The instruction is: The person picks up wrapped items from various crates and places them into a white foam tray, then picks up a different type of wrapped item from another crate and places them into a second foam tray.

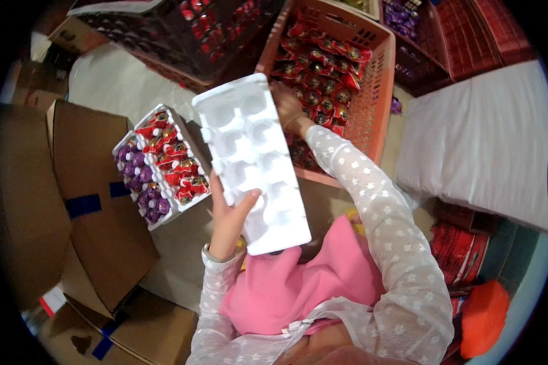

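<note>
White foam tray [252, 167] in the left grip [228, 224], right grip [288, 104] at the salmon-pink plastic crate [380, 91]

The left grip is closed on the lower left edge of the tray, thumb across its face and fingers passing behind. The tray slants through the middle of the frame, its two columns of round hollows facing the camera. The right grip is at upper centre, just beside the tray's upper right edge and over the crate's left side; its fingertips are obscured, so I cannot tell how far it is closed or whether it holds anything.

Red shiny-wrapped pieces [329, 76] lie in the crate. Left of the held tray, a second white foam tray [189, 143] carries purple-wrapped pieces [141, 176] along its left side and red-and-gold-wrapped pieces [175, 161] along its right.

Further out, a brown cardboard box [103, 243] with blue tape [83, 205] fills the left of the frame. A dark slatted crate [146, 30] occupies the upper left, a bulky white-covered stack [475, 140] the right, and a bright orange-red bundle [484, 319] the lower right.
</note>
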Available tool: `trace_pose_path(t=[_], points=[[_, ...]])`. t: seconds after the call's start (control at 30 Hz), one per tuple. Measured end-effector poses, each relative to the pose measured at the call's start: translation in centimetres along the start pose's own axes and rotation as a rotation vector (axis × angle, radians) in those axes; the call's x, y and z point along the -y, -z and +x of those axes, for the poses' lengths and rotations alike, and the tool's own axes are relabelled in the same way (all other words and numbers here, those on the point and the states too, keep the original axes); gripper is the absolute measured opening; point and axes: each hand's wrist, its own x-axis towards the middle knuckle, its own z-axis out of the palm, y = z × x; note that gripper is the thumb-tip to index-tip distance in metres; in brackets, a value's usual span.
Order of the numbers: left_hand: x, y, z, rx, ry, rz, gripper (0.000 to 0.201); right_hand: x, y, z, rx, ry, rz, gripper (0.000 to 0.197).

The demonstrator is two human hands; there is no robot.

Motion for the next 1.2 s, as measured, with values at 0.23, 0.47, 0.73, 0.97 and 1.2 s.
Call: trace_pose_path(t=[0.23, 0.47, 0.73, 0.97, 1.2], points=[[-0.4, 0.0, -0.1, 0.130, -0.116, 0.137, 0.094, -0.4, 11.4, 2.8, -0.303, -1.170, 1.140, 0.030], [-0.9, 0.1, 0.3, 0.138, -0.224, 0.233, 0.101, 12.3, 25.5, 4.5, -0.069, -0.845, 1.809, 0.040], [-1.1, 0.3, 0.2, 0.146, -0.205, 0.297, 0.103, 20.0, 21.9, 8.4, 0.344, -0.110, 0.389, 0.043], [-0.9, 0.6, 0.5, 0.121, -0.240, 0.349, 0.105, 22.9, 17.0, 8.3, 0.265, 0.205, -0.194, 0.028], [-0.8, 0.3, 0.4, 0.134, -0.240, 0.308, 0.104, 23.2, 17.8, 10.8, 0.539, 0.262, -0.265, 0.021]])
